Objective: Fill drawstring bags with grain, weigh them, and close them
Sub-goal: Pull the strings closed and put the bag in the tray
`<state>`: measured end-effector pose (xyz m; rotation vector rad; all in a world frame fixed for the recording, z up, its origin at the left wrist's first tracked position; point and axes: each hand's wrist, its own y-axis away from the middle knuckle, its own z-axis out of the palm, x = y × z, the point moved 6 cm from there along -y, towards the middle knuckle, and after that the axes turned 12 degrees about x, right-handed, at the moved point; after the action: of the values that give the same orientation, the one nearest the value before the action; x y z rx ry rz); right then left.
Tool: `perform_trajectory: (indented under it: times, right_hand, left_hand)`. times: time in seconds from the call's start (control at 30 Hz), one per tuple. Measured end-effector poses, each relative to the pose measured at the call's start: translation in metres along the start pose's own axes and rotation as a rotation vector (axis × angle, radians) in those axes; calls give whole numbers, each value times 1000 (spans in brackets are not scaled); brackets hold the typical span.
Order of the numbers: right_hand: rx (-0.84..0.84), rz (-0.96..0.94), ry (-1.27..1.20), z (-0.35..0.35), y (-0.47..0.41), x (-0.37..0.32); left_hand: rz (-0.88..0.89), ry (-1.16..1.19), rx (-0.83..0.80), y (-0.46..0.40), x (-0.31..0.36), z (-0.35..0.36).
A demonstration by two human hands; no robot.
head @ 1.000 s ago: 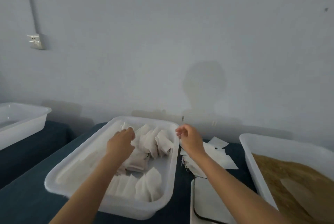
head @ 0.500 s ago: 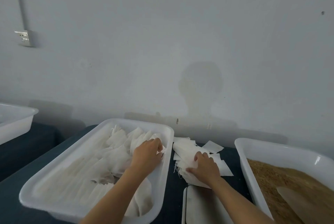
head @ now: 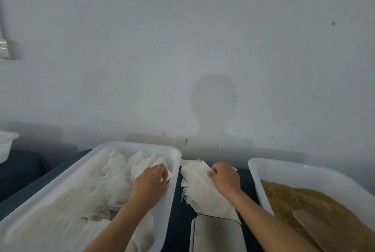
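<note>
A white tub [head: 125,146] at the left holds several white drawstring bags [head: 119,168]. My left hand [head: 151,182] lies in its far right corner, fingers curled on a bag there. Between the tubs a loose stack of empty white bags [head: 198,188] lies on the dark table. My right hand [head: 225,177] rests on top of that stack, its fingers curled round the top bag's edge. A second white tub [head: 284,167] at the right holds brown grain [head: 294,197] with a pale scoop [head: 310,221] lying in it. A flat grey scale [head: 215,233] sits at the bottom centre.
A third white tub [head: 6,142] stands at the far left on a separate dark surface. A grey wall rises just behind the table, with a socket [head: 5,48] high at the left. A gap separates the two dark surfaces at the left.
My left hand moved right, from the tub's middle to its far right corner. My right hand came down from the air onto the stack of empty bags. The camera shifted right.
</note>
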<state>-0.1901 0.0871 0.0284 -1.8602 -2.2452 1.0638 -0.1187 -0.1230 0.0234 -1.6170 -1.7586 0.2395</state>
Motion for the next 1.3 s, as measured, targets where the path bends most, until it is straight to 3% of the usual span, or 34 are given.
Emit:
perform_trajectory:
  times: [0.2, 0.4, 0.57, 0.67, 0.83, 0.97, 1.07, 1.3]
  right_hand:
    - [40, 302, -487, -79, -16, 29]
    - [16, 644, -904, -135, 7, 81]
    - [7, 848, -1054, -156, 45, 145]
    - [8, 909, -1012, -156, 72, 184]
    - [5, 807, -615, -157, 102, 227]
    - [-32, 575, -394, -161, 108, 215]
    - [-37, 441, -430, -159, 107, 201]
    - [-134, 381, -534, -154, 108, 193]
  left_hand:
    - [34, 180, 38, -5, 59, -16]
    - [-91, 642, -182, 5, 163, 10]
    - [-197, 916, -263, 27, 237, 50]
    - [-215, 986, -349, 45, 271, 78]
    - [-169, 922, -535, 77, 307, 123]
    - [-138, 921, -608, 83, 318, 131]
    - [-179, 988, -611, 83, 317, 132]
    - [-186, 1038, -622, 84, 317, 133]
